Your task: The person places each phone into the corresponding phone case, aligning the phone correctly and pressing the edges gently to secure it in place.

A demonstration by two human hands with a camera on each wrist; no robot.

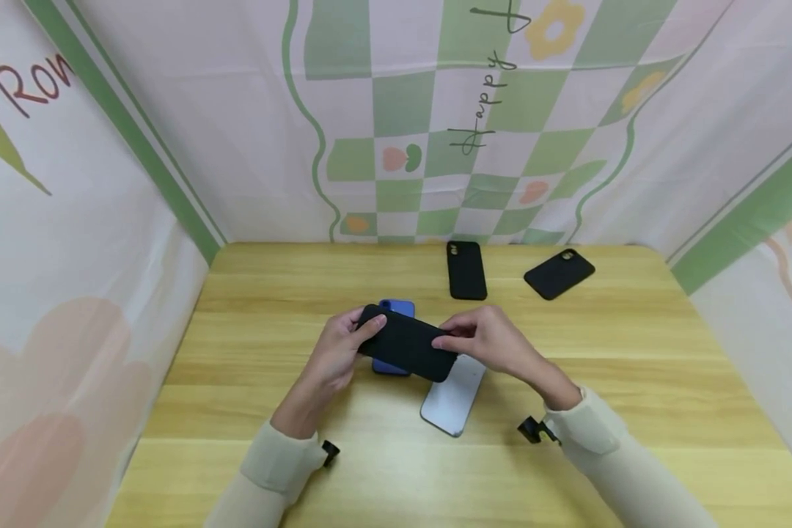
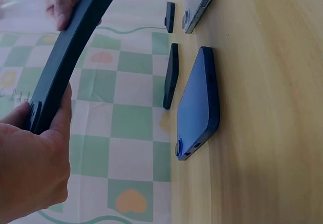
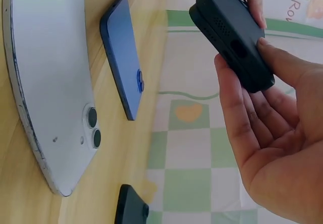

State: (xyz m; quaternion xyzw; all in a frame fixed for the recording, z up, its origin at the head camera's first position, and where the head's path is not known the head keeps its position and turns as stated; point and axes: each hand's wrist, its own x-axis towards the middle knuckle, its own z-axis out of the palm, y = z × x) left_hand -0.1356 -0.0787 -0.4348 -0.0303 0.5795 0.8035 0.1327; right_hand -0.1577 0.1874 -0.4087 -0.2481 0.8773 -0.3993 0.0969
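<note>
Both hands hold a black phone case point(image 1: 409, 345) above the table. My left hand point(image 1: 335, 348) grips its left end, near the camera cutout, with the thumb on top. At the other end, my right hand point(image 1: 495, 341) pinches the case between thumb and fingers. Small speaker holes and a port opening show on that end in the right wrist view. Beneath the case lie a blue phone point(image 1: 404, 309), partly covered in the head view, and a white phone point(image 1: 452, 400) with two camera lenses, its back facing up.
Two more black phone cases lie near the table's back edge, one upright in view point(image 1: 467, 271) and one slanted point(image 1: 559, 275) to its right. Patterned cloth point(image 1: 402, 110) hangs behind the wooden table point(image 1: 251, 411) and along both sides.
</note>
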